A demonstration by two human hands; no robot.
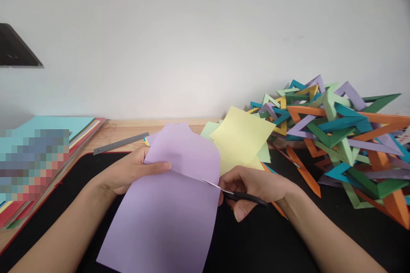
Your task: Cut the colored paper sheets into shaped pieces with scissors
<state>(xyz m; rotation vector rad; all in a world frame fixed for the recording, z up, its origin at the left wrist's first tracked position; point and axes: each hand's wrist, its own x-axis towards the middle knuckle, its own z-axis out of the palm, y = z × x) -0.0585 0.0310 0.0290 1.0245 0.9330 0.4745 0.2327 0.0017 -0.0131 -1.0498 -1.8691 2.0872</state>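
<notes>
A large purple paper sheet (163, 222) hangs at the centre, with a line running across its upper part. My left hand (141, 168) pinches the sheet at its left edge, thumb on top. In my right hand (246, 185) are black-handled scissors (243, 197), their blades lying at the right part of that line. Some right-hand fingers are hidden behind the handle and sheet. Yellow paper (240, 136) lies behind the sheet, over light green paper (264, 152).
Coloured sheets (77, 121) are stacked at the left, partly blurred. A grey ruler (121, 142) lies behind the black mat (269, 243). Interlocked folded paper stars (346, 136) pile up at the right, near an orange strip (304, 172). A pale wall stands behind.
</notes>
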